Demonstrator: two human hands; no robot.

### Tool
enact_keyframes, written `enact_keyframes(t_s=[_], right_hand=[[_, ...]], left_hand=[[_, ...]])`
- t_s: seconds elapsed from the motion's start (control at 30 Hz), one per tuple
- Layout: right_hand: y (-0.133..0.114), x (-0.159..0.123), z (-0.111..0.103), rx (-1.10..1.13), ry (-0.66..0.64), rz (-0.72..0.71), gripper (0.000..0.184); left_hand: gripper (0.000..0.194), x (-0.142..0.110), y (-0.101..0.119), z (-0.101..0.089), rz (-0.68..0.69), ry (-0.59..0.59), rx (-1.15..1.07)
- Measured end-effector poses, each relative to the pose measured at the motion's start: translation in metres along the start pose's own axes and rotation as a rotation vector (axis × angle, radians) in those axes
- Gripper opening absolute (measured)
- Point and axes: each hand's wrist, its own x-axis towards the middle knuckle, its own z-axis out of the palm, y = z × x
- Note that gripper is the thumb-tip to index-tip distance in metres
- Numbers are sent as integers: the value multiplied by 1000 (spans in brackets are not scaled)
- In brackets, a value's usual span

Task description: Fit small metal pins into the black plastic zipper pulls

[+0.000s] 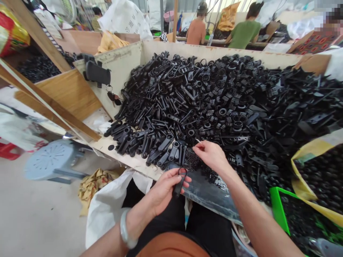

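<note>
My left hand (167,185) is closed around a black plastic part with a ring at its upper end (179,182), held over my lap at the table's front edge. My right hand (211,155) pinches a thin, pale pin (198,141) between thumb and fingertips, above a heap of small black pieces (190,160). Below that hand lies a small pile of silvery pins (220,182) on a dark board (206,196). Left of the hands, several black lever-like parts (146,142) lie along the front of the table.
A large heap of black plastic parts (182,92) fills the walled table. At right stand a green crate (278,210) and a yellow-edged sack (302,171). A blue stool (50,160) is at left. A phone holder (98,73) hangs on the side wall. People sit beyond the back wall.
</note>
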Motion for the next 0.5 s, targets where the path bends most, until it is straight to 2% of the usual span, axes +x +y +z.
enact_keyframes(t_s=[0.07,0.17,0.23,0.27,0.37,0.5], right_hand=[[7,-18,-9,136,8,-2,33],[13,-57,-12,365,-33,21,58],[14,-83,-8,711,-140,119,58],[14,-94,-5,774,-176,143,56],[22,-112,2,820,-107,167,51],[39,-115,8,791,-17,118,44]], left_hand=[[36,0,0,1,-17,-2,-21],[41,2,-4,9,-50,1,-54],[43,3,-9,18,-42,-6,-73],[43,3,-12,24,-27,-17,-82],[48,8,-22,41,47,-34,-101],[55,18,-35,52,73,-40,-100]])
